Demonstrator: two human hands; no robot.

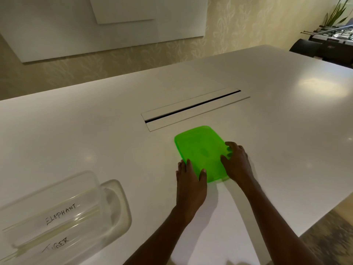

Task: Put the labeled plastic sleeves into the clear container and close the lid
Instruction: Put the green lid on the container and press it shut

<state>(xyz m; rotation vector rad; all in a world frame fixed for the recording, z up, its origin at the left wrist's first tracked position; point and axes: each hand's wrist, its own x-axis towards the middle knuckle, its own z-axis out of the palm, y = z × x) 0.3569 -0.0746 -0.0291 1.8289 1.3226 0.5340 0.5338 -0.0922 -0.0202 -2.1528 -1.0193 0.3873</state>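
A translucent green lid [200,150] lies flat on the white table [95,131]. My left hand [190,180] rests at its near left edge, thumb on top of the lid. My right hand [237,162] grips its right edge, fingers curled over the rim. At the lower left stands the clear container [114,203], lidless. Inside it lie clear plastic sleeves: one labeled ELEPHANT [61,213] and one labeled TIGER [57,243].
A long cable slot [193,108] with a flap runs across the table just beyond the lid. The table's right edge falls off to carpet at the lower right. Dark chairs and a plant stand at the far right; a white board hangs on the wall.
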